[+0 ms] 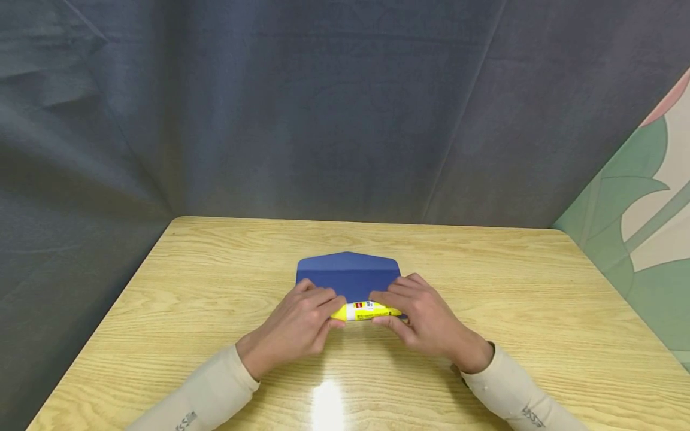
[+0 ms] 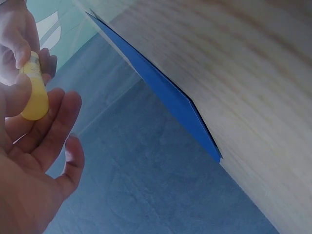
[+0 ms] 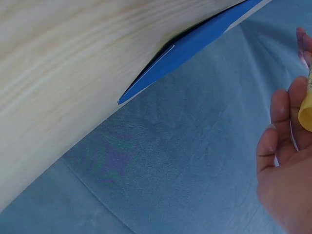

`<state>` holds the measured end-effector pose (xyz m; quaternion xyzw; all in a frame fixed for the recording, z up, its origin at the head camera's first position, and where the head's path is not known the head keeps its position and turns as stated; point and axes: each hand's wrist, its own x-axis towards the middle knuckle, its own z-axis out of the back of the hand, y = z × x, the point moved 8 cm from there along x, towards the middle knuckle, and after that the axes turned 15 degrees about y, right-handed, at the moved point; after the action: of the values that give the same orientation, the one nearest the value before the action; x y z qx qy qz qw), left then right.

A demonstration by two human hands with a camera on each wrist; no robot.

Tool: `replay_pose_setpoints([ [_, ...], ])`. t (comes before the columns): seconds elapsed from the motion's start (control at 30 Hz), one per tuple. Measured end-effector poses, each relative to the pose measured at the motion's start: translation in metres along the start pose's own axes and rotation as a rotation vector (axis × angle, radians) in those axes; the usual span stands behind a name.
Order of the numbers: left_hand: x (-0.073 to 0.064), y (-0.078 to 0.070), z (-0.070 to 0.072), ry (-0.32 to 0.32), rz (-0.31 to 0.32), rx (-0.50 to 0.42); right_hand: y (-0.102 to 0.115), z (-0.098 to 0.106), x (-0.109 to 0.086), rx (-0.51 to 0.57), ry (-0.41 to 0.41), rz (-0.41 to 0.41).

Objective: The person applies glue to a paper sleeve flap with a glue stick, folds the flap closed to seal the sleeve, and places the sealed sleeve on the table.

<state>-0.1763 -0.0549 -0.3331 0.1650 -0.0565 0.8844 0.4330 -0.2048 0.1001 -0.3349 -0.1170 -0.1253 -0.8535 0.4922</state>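
Both hands hold a yellow glue stick [image 1: 369, 310] sideways above the near part of a blue envelope [image 1: 347, 279]. My left hand [image 1: 303, 318] pinches its rounded cap [image 2: 36, 106] between thumb and fingers. The labelled barrel is gripped by my right hand [image 1: 427, 312] from the other end, where the yellow base [image 3: 306, 115] shows in the right wrist view. The envelope lies on the table with its pointed flap [image 1: 347, 261] spread away from me. Hands and glue stick hide its near side. In the wrist views the glue stick is held apart from the envelope.
The light wooden table [image 1: 215, 269] extends around the envelope on all sides. A dark grey-blue cloth [image 1: 323, 120] hangs behind the table and along its left. On the right hangs a fabric with a green leaf pattern [image 1: 647, 239].
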Motion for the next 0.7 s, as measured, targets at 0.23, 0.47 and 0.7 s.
replay_pose_setpoints([
  [0.23,-0.0001,0.0011,0.004,-0.038,0.025,0.012,-0.001,-0.0037,0.0016,0.024,0.013,-0.018],
  [0.47,-0.0004,0.0037,0.0086,-0.057,0.043,-0.017,0.0002,-0.0054,0.0029,0.0,0.016,-0.013],
  [0.7,-0.0016,0.0033,0.0097,-0.064,0.05,-0.011,0.0007,-0.0047,0.0036,0.003,0.018,-0.02],
])
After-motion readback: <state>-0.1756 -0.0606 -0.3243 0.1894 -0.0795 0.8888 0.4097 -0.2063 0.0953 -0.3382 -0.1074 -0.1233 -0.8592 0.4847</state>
